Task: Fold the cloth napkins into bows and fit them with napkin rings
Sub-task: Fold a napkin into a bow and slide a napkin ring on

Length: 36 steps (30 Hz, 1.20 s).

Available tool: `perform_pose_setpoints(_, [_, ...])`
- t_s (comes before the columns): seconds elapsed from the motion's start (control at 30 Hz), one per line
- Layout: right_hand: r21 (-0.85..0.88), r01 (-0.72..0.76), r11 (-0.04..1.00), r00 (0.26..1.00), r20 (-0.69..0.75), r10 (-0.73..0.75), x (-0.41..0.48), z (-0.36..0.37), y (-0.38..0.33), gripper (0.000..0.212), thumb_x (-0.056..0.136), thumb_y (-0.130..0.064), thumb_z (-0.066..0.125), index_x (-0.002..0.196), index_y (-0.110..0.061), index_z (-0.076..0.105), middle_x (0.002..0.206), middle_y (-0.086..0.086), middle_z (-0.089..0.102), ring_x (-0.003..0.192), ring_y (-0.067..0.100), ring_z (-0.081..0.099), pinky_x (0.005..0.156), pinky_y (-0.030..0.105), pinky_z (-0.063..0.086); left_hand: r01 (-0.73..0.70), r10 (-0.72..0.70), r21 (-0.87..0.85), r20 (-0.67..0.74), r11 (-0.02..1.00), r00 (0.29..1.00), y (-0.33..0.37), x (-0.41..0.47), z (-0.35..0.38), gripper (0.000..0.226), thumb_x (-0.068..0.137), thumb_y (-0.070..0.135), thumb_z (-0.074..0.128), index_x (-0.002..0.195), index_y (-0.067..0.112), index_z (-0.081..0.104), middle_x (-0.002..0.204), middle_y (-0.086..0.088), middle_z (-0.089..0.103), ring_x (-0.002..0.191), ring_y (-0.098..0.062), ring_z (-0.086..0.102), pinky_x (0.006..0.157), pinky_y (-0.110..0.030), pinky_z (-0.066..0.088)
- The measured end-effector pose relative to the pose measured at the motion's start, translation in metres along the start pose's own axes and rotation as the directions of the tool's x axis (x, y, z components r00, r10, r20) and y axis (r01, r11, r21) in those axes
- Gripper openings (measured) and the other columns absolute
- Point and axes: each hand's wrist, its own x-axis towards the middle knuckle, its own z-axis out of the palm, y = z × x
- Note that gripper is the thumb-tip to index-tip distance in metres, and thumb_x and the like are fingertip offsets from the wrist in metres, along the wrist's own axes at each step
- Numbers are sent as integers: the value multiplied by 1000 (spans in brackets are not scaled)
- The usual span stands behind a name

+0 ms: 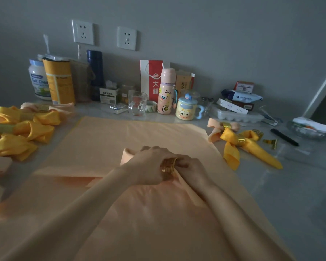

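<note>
The ring [167,168] is gleaming as ribbed, polished gold metal against the napkin [126,155], which is looking like soft, matt peach cloth. The yellow bows [32,129] are shining like glossy satin. The table [290,194] is reflecting light, smooth and glossy; the mug [137,103] is showing clear glass; the pen [284,137] is looking matt black.

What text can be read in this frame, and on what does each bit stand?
"金大福": red and white paper bag.
"Smile": pink bottle.
"Full Crea", cut off: white tub.
"寿全", partly hidden: tan box.
Too small or blurred: small white box, yellow canister, packets at right.
</note>
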Motion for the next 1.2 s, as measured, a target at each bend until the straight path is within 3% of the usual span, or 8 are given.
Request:
perform_pose_setpoints(0.07, [45, 4, 999, 1000, 30, -5, -3, -2, 0, 14, 83, -1, 63, 87, -8, 74, 77, -13, 63, 72, 0, 57, 62, 6, 44, -21, 22, 19, -36, 1000, 999, 2, 0, -2, 41, 77, 36, 68, 117, 32, 60, 112, 8, 61, 107, -14, 52, 99, -34, 33])
perform_pose_setpoints(0.27, [-132, 176, 976, 968, -157, -196, -2, 0, 1, 11, 82, -13, 69, 80, -4, 76, 107, -11, 53, 102, 1, 50, 84, 2, 35, 57, -58, -10, -82, 998, 995, -7, -1, -1, 37, 77, 38, 66, 112, 39, 58, 108, 15, 60, 107, -10, 54, 84, -24, 32])
perform_pose_setpoints(0.33, [24, 101, 995, 975, -203, -94, -1, -2, 0, 12, 81, -15, 71, 82, -4, 75, 106, -10, 56, 94, -5, 53, 80, 0, 37, 87, -87, -8, -86, 996, 993, -8, 0, -3, 40, 75, 41, 65, 113, 45, 55, 111, 17, 58, 110, -12, 53, 89, -35, 39])
perform_pose_setpoints(0.43, [195, 30, 980, 975, -221, 14, -1, -6, -2, 13, 80, -14, 72, 84, -2, 74, 103, -7, 61, 85, -6, 55, 72, -1, 39, 40, -35, 33, -117, 999, 993, -3, 2, -5, 39, 79, 37, 64, 116, 44, 55, 114, 18, 57, 110, -8, 50, 78, -22, 23])
perform_pose_setpoints(0.7, [289, 21, 957, 959, -276, 62, 0, -24, -4, 6, 80, -7, 70, 78, -2, 72, 96, -8, 65, 82, 1, 58, 68, 4, 43, 81, -66, 148, -103, 986, 993, -24, -2, -16, 39, 80, 30, 62, 118, 32, 55, 117, 9, 57, 112, -16, 48, 95, -30, 30])
perform_pose_setpoints(0.87, [410, -111, 905, 967, -166, 194, 5, -18, 1, 20, 87, -18, 64, 92, 1, 69, 89, 10, 68, 78, 17, 64, 61, 17, 52, 65, -50, 161, -95, 985, 994, -20, -3, -8, 41, 83, 31, 60, 124, 28, 54, 120, 2, 53, 115, -20, 46, 96, -34, 34])
perform_pose_setpoints(1.03, [230, -102, 968, 951, -264, 163, 6, -18, 6, 18, 91, -23, 58, 91, -7, 66, 87, 9, 68, 77, 23, 65, 70, 33, 54, 351, -356, -170, 1, 921, 934, -37, -3, -16, 97, 70, 53, 73, 148, 23, 22, 137, -5, 41, 126, -23, 41, 102, -33, 34])
perform_pose_setpoints(1.2, [243, -252, 937, 919, -244, 311, 4, -21, 4, 35, 85, -28, 66, 116, -15, 58, 113, 6, 61, 101, 22, 59, 86, 33, 48, 520, -515, -275, 96, 809, 852, -51, -8, -25, 66, 84, 62, 50, 118, 6, 59, 107, -7, 61, 90, -18, 55, 73, -28, 39])
